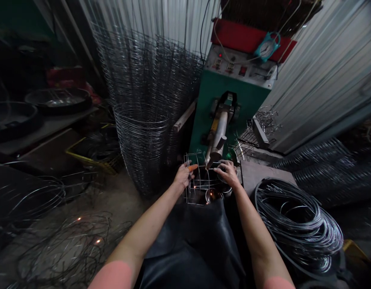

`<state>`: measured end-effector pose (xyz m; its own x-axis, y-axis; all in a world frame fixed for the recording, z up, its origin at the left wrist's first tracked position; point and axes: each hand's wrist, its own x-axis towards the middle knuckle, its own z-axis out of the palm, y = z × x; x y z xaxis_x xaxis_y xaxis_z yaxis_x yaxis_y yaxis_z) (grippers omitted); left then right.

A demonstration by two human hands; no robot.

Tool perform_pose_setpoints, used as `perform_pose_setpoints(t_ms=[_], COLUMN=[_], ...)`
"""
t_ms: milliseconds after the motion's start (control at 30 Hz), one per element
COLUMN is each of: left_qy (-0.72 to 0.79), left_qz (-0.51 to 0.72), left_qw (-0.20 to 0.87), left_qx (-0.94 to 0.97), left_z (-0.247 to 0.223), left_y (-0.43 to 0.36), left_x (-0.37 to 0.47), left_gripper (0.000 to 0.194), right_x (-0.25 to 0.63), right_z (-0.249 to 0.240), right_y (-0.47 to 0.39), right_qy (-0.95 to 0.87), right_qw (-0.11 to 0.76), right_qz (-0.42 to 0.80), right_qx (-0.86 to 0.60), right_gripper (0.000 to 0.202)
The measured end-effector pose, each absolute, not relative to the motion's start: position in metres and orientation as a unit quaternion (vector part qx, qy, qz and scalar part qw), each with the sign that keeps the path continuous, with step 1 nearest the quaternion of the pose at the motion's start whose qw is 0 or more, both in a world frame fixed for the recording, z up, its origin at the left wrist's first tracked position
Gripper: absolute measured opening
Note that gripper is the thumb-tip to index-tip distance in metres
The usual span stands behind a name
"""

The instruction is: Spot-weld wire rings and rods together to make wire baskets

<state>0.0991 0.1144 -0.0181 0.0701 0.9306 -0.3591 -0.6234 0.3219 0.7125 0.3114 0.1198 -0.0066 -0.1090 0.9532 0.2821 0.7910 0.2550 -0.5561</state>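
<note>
My left hand (183, 175) is closed on the near left side of a round wire frame (199, 176), with an orange cover on one finger. The frame stands under the metal electrode arm (219, 134) of a green spot welder (248, 94). At the tip of that arm, my right hand (229, 172) pinches a thin wire at the frame's right side. Its far fingers are partly hidden. Glowing sparks show low in the frame, over a small shiny round part (213, 195).
Tall stacks of wire baskets (141, 140) stand left of the welder. A coil of wire hoops (302, 220) lies at the right, beside a grey board (266, 174). Loose wire rings (67, 241) litter the floor at left. A yellow crate (95, 160) sits beyond them.
</note>
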Motion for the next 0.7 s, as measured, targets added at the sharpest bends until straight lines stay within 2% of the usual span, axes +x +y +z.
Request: perform_pose_setpoints(t_ms=[300,467,700], left_qy=[0.433,0.456,0.425], left_qz=[0.531,0.480,0.477], left_qw=[0.700,0.713,0.730], left_qx=[0.200,0.229,0.243], left_z=[-0.015,-0.015,-0.017], left_y=[0.115,0.117,0.109], left_x=[0.098,0.094,0.090], left_gripper=[0.056,0.062,0.071], right_x=[0.307,0.306,0.305], right_z=[-0.008,-0.008,-0.012], right_y=[0.117,0.116,0.094], right_qy=[-0.719,-0.718,-0.730], right_qw=[0.312,0.317,0.316], right_qz=[0.143,0.140,0.081], right_qx=[-0.605,-0.603,-0.601], right_gripper=[0.023,0.022,0.021])
